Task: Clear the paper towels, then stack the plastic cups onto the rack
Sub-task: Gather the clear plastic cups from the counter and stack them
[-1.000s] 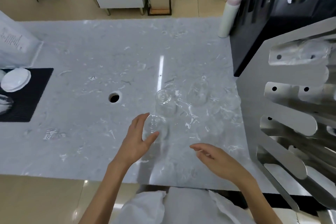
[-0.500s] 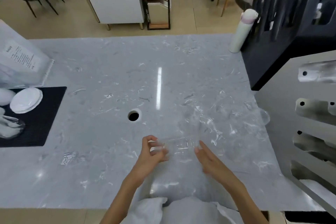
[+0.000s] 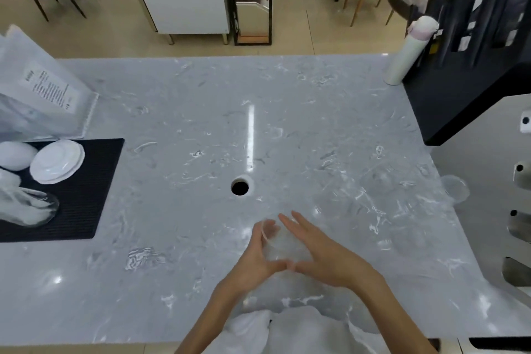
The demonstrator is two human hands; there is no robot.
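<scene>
A clear plastic cup (image 3: pixel 280 244) is held between both my hands, just above the grey marble counter (image 3: pixel 178 129), near its front edge. My left hand (image 3: pixel 255 259) cups its left side and my right hand (image 3: pixel 319 253) presses against its right side. More clear cups stand on the counter to the right: one (image 3: pixel 333 204) close by, one (image 3: pixel 380 178) further right, faint against the marble. Another clear cup (image 3: pixel 455 188) lies by the metal rack (image 3: pixel 488 210) at the right edge.
A round hole (image 3: pixel 240 187) opens in the counter's middle. A black mat (image 3: pixel 86 187) at the left carries white lids and clear cups. A plastic bag (image 3: pixel 37 95) sits behind it. A white bottle (image 3: pixel 408 52) and a dark rack (image 3: pixel 474 37) stand at the far right.
My left hand lifted one clear cup off the counter and brought it toward me. My right hand closed in on its other side. The view tilted up and the rack slid right.
</scene>
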